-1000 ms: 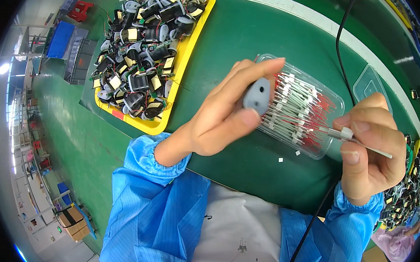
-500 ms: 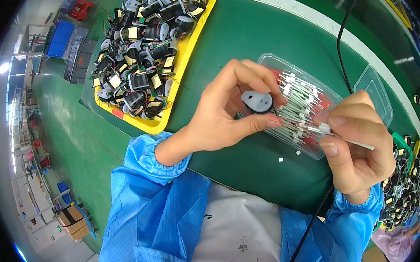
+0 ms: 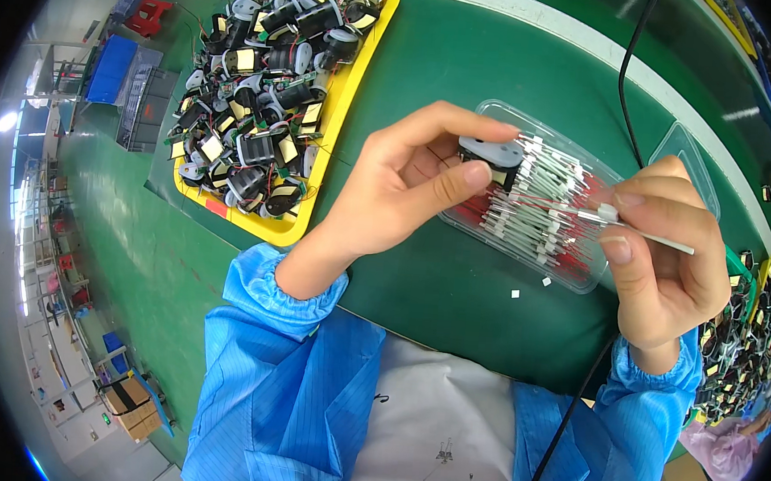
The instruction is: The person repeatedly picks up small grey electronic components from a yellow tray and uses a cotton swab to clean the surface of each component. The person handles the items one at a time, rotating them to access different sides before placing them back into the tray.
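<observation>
My left hand (image 3: 389, 183) pinches a small black round-bodied unit with a grey oval end cap (image 3: 492, 150) between thumb and fingers, over the left end of a clear plastic box (image 3: 570, 285). Thin wires show beside the unit, near my palm. On the right, my right hand (image 3: 675, 261) grips a lead with thin red wires and a white connector block (image 3: 608, 213) at thumb and fingertips. Its pale sleeved end (image 3: 671, 244) sticks out past my fingers. Several similar white-sleeved leads with red ends (image 3: 536, 197) lie in the box below both hands.
To the left, a yellow tray (image 3: 346, 95) is heaped with similar black and grey units. A clear lid (image 3: 712, 196) lies beyond my right hand, and a black cable (image 3: 625, 78) crosses the table. Small white squares (image 3: 515, 294) lie near the box. More parts (image 3: 726, 363) fill the far right.
My left hand has shifted slightly up, and the unit has tilted so that more of its black side shows. My right hand has barely moved and keeps its grip.
</observation>
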### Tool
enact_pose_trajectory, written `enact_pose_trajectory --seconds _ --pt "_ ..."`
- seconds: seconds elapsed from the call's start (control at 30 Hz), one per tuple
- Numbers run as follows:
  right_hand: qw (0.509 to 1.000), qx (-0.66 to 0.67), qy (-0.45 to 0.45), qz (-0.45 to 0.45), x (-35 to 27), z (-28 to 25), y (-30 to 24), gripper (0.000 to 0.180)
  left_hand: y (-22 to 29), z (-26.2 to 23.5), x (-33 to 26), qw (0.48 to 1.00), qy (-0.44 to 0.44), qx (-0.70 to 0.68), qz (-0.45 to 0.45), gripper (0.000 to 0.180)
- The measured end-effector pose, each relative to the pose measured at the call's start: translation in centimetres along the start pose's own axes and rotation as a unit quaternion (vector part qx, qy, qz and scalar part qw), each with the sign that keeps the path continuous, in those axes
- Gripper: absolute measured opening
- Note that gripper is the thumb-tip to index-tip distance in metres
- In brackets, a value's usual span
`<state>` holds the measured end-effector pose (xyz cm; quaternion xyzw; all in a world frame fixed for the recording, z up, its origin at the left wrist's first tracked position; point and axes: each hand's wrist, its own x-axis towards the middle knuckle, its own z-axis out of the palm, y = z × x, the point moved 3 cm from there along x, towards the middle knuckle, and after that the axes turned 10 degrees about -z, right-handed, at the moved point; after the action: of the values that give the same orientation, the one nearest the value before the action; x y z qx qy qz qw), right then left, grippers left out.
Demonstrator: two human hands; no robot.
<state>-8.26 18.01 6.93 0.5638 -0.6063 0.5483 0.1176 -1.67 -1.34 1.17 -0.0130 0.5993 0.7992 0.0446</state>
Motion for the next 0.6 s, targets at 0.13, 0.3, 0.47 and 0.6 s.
enact_pose_trajectory --seconds 0.13,0.3,0.47,0.6 --pt "1.000 -0.008 0.000 -0.004 0.1 -0.2 -0.2 0.018 0.3 0.2 -0.3 0.999 0.013 0.018 0.041 0.039" --pt "1.000 -0.021 -0.008 0.000 0.4 -0.4 -0.7 0.018 0.3 -0.2 -0.2 0.988 0.023 0.111 0.108 0.039" --pt "1.000 -0.017 -0.003 0.005 0.3 -0.4 -0.7 0.017 -0.1 0.0 -0.1 0.994 0.076 -0.056 0.048 0.037" --pt "1.000 -0.018 0.001 0.009 0.3 -0.4 -0.7 0.018 -0.5 -0.8 0.0 0.995 0.080 0.002 0.059 0.033"
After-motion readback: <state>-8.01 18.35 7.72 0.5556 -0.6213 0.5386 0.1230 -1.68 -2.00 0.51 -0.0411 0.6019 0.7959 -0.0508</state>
